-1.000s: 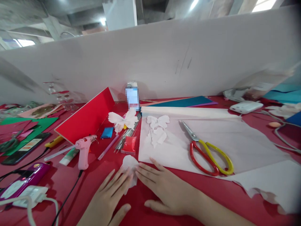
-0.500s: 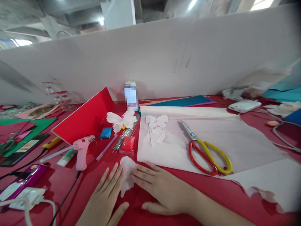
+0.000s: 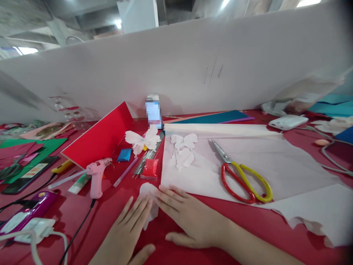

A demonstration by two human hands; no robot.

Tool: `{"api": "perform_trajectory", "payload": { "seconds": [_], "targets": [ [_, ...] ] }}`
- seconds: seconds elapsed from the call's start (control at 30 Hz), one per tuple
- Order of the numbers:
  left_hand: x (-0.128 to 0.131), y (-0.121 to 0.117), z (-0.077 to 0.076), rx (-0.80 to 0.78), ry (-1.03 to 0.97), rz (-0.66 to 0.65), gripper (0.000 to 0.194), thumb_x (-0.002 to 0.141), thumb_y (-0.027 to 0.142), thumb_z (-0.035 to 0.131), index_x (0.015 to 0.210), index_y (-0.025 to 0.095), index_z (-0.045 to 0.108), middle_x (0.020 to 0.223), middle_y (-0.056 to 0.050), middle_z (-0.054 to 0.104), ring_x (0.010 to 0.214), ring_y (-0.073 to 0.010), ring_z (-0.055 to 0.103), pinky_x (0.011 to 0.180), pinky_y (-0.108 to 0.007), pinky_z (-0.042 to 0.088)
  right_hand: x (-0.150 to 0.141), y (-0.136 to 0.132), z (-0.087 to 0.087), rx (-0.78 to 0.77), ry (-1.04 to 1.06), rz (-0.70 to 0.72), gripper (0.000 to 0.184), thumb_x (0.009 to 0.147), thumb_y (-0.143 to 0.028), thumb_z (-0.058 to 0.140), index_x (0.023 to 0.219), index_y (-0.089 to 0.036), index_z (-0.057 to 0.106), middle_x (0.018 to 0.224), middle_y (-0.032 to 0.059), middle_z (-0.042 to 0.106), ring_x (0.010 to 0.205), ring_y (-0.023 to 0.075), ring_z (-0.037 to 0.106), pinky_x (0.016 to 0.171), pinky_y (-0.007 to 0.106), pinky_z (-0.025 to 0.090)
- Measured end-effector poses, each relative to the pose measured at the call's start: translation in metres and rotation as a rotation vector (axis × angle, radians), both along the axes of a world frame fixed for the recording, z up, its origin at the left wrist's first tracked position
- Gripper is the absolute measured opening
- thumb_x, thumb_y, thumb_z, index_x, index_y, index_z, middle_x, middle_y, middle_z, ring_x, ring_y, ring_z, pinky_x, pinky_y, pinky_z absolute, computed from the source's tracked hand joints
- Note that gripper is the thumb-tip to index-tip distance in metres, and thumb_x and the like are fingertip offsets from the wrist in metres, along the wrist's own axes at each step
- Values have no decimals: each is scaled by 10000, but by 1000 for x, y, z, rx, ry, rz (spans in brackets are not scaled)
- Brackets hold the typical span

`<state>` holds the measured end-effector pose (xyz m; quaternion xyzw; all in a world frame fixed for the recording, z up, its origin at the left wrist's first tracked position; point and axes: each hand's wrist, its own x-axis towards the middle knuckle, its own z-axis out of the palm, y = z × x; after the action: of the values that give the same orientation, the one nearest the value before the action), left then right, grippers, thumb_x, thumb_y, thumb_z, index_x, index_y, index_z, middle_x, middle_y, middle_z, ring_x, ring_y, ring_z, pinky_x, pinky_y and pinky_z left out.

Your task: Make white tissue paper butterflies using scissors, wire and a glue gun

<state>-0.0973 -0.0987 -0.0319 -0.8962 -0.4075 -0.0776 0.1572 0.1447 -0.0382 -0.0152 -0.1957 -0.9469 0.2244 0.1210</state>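
My left hand (image 3: 124,224) and my right hand (image 3: 190,219) lie flat with fingers extended, their fingertips meeting over a crumpled piece of white tissue paper (image 3: 147,190). Much of that piece is hidden under my fingers. My right fingertips also reach the edge of a large white tissue sheet (image 3: 198,176). On the sheet lie white cut petal shapes (image 3: 183,151) and red-and-yellow-handled scissors (image 3: 233,163). Beyond my hands stand a white paper flower (image 3: 143,141) and a pink glue gun (image 3: 96,176).
A red folded card (image 3: 96,140), a bundle of thin wires (image 3: 146,162), a red packet (image 3: 150,169) and a blue packet (image 3: 124,155) lie on the red table (image 3: 82,228). A purple power bank (image 3: 30,209) and cables sit at left. A white partition (image 3: 176,62) stands behind.
My fingers have shifted slightly over the white tissue piece, and its visible outline has changed. The whole view has drifted a little.
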Motion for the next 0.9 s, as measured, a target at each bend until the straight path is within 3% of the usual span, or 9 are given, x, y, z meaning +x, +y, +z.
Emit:
{"api": "perform_trajectory", "payload": {
  "seconds": [0.1, 0.2, 0.3, 0.4, 0.57, 0.7, 0.9],
  "targets": [
    [-3, -1, -5, -32, -7, 33, 798, 888, 478, 441, 1480, 125, 38, 1457, -91, 366, 1325, -232, 378, 1017, -367, 409, -1, 0, -1, 49, 21, -24, 643, 965, -474, 314, 1463, -88, 190, 1524, 96, 110, 1404, 192, 28, 1151, 365, 37],
    [-7, 3, -11, -77, -45, 112, 723, 921, 391, 400, 1481, 133, 22, 1482, -100, 313, 1352, -223, 331, 1029, -368, 412, -2, 1, -2, 22, -20, 6, 609, 965, -459, 328, 1432, -69, 291, 1495, 124, 229, 1394, 193, 145, 1152, 349, 83],
    [-9, 11, -17, -105, -100, 226, 645, 951, 304, 331, 1480, 206, -24, 1494, -76, 299, 1356, -225, 320, 1020, -416, 427, -2, 1, -4, 36, -15, -2, 583, 967, -434, 335, 1421, -69, 320, 1487, 135, 252, 1388, 201, 171, 1152, 356, 102],
    [-10, 19, -20, -164, -104, 245, 664, 946, 339, 363, 1476, 261, -30, 1490, -67, 318, 1352, -240, 326, 1030, -491, 402, -2, 0, -7, 83, -3, -14, 556, 962, -416, 354, 1410, -87, 352, 1462, 130, 328, 1374, 211, 227, 1149, 378, 131],
    [-12, 29, -13, -134, -241, 342, 611, 951, 308, 356, 1478, 226, 60, 1541, -82, 182, 1404, -226, 187, 1094, -478, 314, -6, -2, -12, 228, 73, -241, 399, 901, -289, 473, 1246, -101, 544, 1264, 131, 535, 1212, 251, 428, 1057, 403, 334],
    [-15, 31, -10, -225, -137, 228, 573, 960, 306, 339, 1473, 283, 84, 1515, -33, 272, 1385, -200, 252, 1091, -477, 320, -10, -1, -16, 306, 134, -334, 193, 861, -217, 544, 1003, -131, 643, 1055, 107, 588, 1049, 239, 507, 934, 389, 438],
    [-15, 28, -8, -189, -55, 162, 665, 937, 360, 384, 1481, 203, 35, 1508, -64, 271, 1382, -225, 256, 1076, -446, 350, -12, 0, -20, 347, 186, -344, 233, 878, -201, 533, 1083, -133, 622, 1049, 97, 609, 1045, 226, 515, 939, 386, 435]
  ]
}}
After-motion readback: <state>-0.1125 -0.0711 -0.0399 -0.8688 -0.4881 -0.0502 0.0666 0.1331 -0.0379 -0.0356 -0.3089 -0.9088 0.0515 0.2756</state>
